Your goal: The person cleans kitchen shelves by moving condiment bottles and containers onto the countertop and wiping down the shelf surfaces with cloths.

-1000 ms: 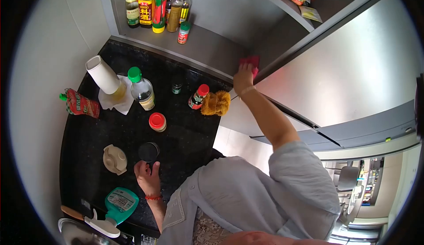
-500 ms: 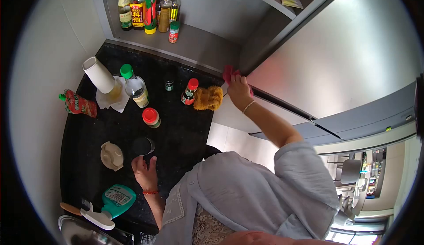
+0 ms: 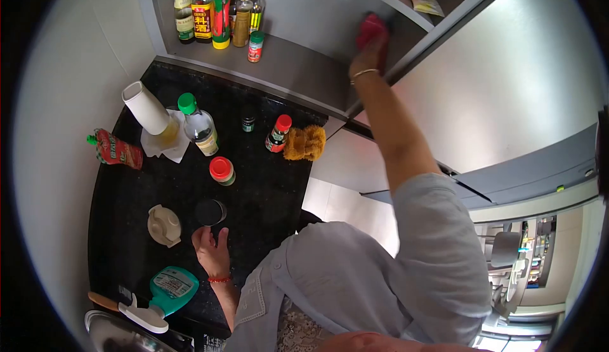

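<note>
My right hand (image 3: pixel 370 55) is inside the grey cupboard, closed on a dark pink cloth (image 3: pixel 372 28) near its right inner wall. Motion smears the fingers a little. On the black counter rests my left hand (image 3: pixel 212 254), thumb and fingers apart, holding nothing. Just above its fingertips stands a jar with a black lid (image 3: pixel 210 212); whether they touch I cannot tell. A beige lid-like piece (image 3: pixel 165 226) lies left of that jar. Farther up is a red-lidded jar (image 3: pixel 222 170).
Several sauce bottles (image 3: pixel 221 13) stand in the cupboard's left part. On the counter (image 3: pixel 260 193) are a green-capped bottle (image 3: pixel 201 130), a small dark jar (image 3: pixel 248 122), a red-capped bottle (image 3: pixel 278 134), a brown fluffy cloth (image 3: pixel 305 143), a ketchup pouch (image 3: pixel 118 149) and a teal spray bottle (image 3: pixel 172 288).
My right hand has moved up from the counter's corner by the steel door into the cupboard, carrying the pink cloth. My left hand stays beside the black-lidded jar. The view has shifted slightly.
</note>
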`<state>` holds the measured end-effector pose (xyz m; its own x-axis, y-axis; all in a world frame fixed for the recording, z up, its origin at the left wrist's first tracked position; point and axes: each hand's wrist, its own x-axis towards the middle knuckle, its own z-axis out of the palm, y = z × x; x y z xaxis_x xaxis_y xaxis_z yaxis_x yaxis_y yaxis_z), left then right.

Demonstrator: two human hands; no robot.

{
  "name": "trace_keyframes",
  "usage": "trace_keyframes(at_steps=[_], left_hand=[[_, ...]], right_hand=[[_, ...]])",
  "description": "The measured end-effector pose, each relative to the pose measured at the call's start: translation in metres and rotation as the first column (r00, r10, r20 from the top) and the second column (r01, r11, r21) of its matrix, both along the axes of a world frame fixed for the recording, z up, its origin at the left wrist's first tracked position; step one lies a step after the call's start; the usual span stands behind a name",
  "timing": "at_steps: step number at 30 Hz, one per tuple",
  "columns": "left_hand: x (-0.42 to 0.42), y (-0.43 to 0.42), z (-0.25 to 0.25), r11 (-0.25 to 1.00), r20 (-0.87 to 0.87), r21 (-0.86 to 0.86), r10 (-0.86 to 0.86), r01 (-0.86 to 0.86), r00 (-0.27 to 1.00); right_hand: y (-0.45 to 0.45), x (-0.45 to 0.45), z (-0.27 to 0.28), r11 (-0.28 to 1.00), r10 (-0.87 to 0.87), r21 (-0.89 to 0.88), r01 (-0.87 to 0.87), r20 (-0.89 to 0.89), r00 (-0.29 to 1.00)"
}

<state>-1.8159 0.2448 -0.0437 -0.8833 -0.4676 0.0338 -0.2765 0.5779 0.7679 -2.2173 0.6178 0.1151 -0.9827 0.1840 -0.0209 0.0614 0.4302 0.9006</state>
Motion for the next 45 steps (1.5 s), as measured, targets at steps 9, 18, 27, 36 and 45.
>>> trace_keyframes(at_steps=[9, 18, 27, 36, 45], left_hand=[[-0.001, -0.007, 0.001, 0.995, -0.011, 0.097, -0.003, 0.004, 1.0], [-0.004, -0.009, -0.001, 0.998, 0.016, 0.07, -0.007, 0.006, 1.0], [-0.003, -0.013, -0.002, 0.992, 0.019, 0.122, -0.017, 0.014, 1.0], [-0.004, -0.01, 0.006, 0.998, 0.074, 0.047, -0.037, 0.033, 0.997], [0.0, -0.003, 0.013, 0.997, 0.09, -0.042, -0.06, 0.064, 0.994]], right_hand=[[-0.012, 0.07, 0.037, 0.991, 0.114, -0.05, -0.125, -0.183, 0.976], [0.008, -0.01, -0.004, 0.95, -0.206, -0.249, 0.189, -0.043, 0.978], [-0.004, 0.153, -0.026, 0.933, 0.226, -0.321, -0.164, 0.166, 0.96], [0.013, 0.183, -0.05, 0.835, 0.505, -0.16, -0.527, -0.16, 0.848], [0.03, 0.154, 0.001, 0.67, 0.595, -0.265, -0.693, -0.367, 0.715]])
